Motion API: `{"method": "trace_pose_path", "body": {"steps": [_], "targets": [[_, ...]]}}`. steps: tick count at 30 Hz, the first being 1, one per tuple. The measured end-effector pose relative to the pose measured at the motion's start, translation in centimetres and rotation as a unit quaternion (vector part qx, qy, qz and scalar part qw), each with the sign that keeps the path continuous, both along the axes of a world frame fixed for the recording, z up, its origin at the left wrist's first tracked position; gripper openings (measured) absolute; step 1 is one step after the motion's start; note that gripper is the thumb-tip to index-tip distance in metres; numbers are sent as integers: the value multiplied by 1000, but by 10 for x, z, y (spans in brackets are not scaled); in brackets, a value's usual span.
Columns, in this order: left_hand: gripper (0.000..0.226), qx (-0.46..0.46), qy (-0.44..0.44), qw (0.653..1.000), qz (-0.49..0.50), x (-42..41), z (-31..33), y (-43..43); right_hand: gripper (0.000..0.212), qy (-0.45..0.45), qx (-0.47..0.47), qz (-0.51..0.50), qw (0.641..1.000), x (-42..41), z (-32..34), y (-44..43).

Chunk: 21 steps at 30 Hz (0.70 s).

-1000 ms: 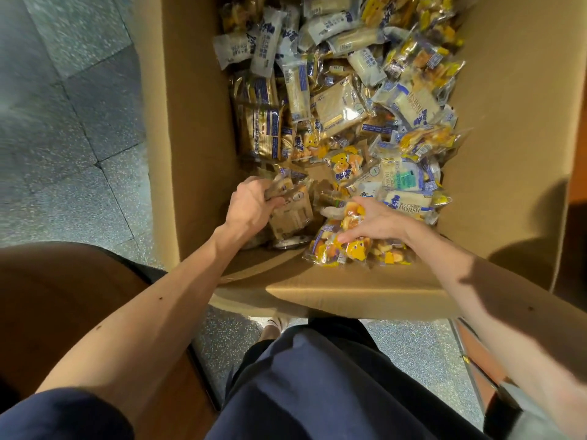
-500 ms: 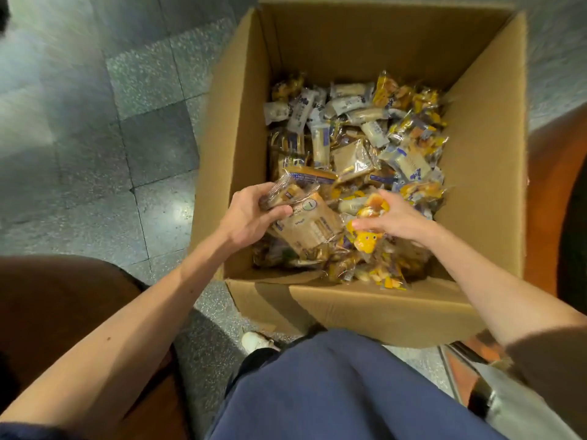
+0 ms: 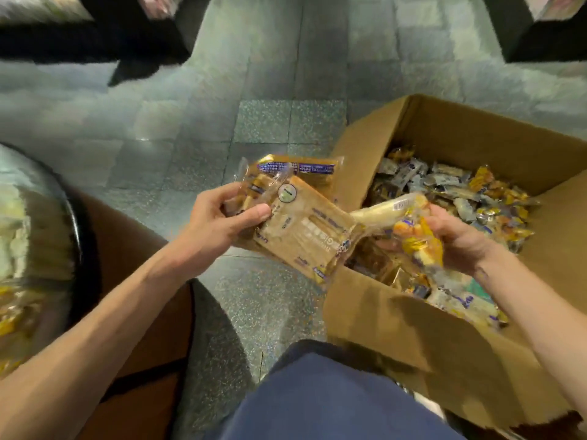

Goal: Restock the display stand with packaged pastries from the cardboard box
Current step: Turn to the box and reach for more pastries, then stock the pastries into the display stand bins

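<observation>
Head view: the left hand [image 3: 219,225] holds tan packs [image 3: 305,236], fingers [image 3: 254,215] clamped on them, above the floor [image 3: 254,122] just beside the box [image 3: 428,338]. The right hand [image 3: 460,241] clamps yellow packs [image 3: 419,236] over the box's loose pastries [image 3: 444,182].

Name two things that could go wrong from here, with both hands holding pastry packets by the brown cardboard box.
1. The left hand pinches several flat tan-wrapped pastry packets by one end; the fanned outer ones might slip onto the grey tiled floor.
2. The right hand clutches a long pale packet with crinkly yellow packets; the long one could drop, or the squeeze crush them.
</observation>
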<state>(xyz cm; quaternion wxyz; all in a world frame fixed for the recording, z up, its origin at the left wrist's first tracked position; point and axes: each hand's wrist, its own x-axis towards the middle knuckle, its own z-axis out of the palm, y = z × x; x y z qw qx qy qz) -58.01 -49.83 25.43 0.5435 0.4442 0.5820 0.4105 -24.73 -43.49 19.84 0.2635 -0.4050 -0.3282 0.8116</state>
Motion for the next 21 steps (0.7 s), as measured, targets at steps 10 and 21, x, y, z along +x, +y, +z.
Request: {"method": "trace_pose_path", "body": {"steps": [10, 21], "targets": [[23, 27, 9, 957, 287, -184, 39, -205, 67, 81, 81, 219, 969, -267, 25, -57], [40, 32, -95, 785, 611, -294, 4, -374, 95, 86, 43, 468, 879, -533, 14, -160]]}}
